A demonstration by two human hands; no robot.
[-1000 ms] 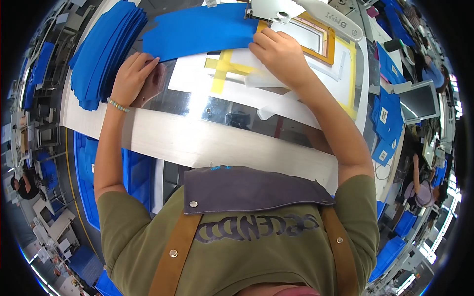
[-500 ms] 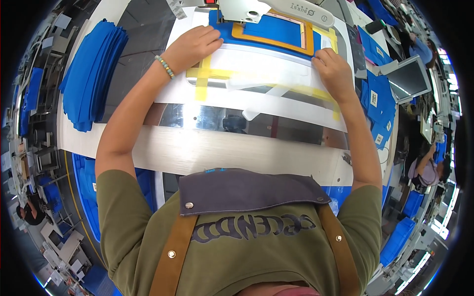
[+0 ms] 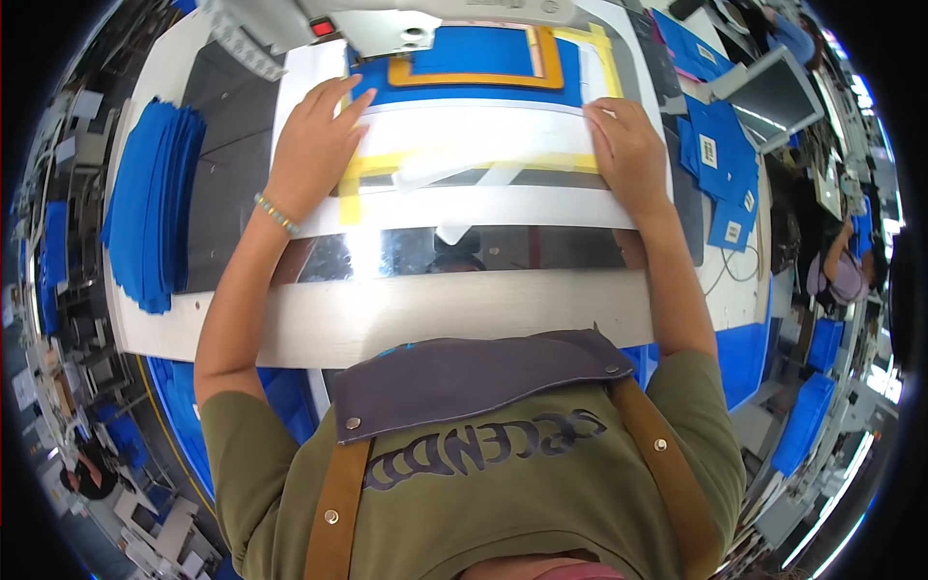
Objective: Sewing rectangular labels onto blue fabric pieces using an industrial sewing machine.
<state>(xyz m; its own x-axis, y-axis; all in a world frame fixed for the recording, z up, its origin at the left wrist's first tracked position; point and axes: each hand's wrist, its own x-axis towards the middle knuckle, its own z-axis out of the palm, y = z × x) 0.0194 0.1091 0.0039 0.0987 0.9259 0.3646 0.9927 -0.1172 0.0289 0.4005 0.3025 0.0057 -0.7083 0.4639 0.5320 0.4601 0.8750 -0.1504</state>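
A flat blue fabric piece (image 3: 464,95) lies on a white sheet (image 3: 464,130) with yellow tape strips. An orange rectangular frame (image 3: 553,79) rests on top of the fabric, and a white sewing machine head (image 3: 391,41) hangs over its left part. My left hand (image 3: 317,145) is at the fabric's left edge, thumb and forefinger apart, holding nothing that shows. At the near right corner of the fabric is my right hand (image 3: 628,155), fingers curled together. Whatever lies between those fingertips is hidden.
A thick stack of blue fabric pieces (image 3: 153,208) stands at the left of the table (image 3: 464,307). Several labelled blue pieces (image 3: 710,155) lie at the right, near a grey screen (image 3: 773,97). Blue bins (image 3: 744,362) sit below the table edge. Other people are farther off.
The view has shifted, so the table scene sits farther left. My left hand's fingers were together on the fabric's edge and have now spread. My right hand stays by the corner.
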